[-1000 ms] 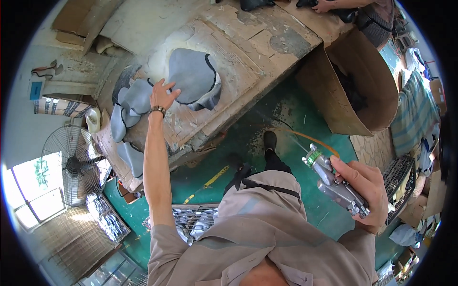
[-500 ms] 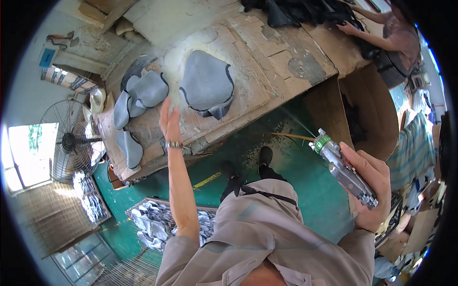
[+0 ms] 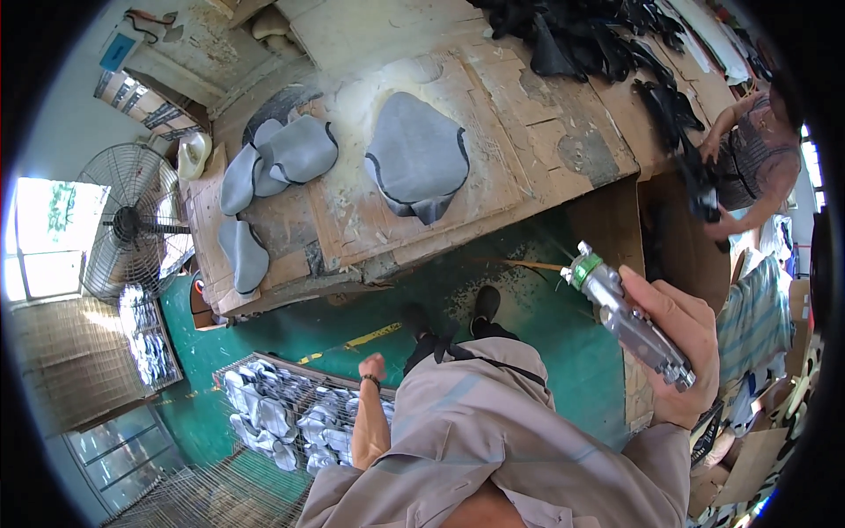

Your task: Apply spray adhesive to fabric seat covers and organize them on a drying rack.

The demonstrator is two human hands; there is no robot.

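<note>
Standing fan (image 3: pixel 132 224) at far left. Grey moulded pieces (image 3: pixel 280 158) lie on the table (image 3: pixel 546 132), one larger grey piece (image 3: pixel 415 158) apart at centre. Left hand (image 3: pixel 372 366) curled into a loose fist, empty, above the wire rack (image 3: pixel 290 414). Right hand (image 3: pixel 682 339) wrapped around a metal spray gun (image 3: pixel 627 315), nozzle pointing at the table.
</note>
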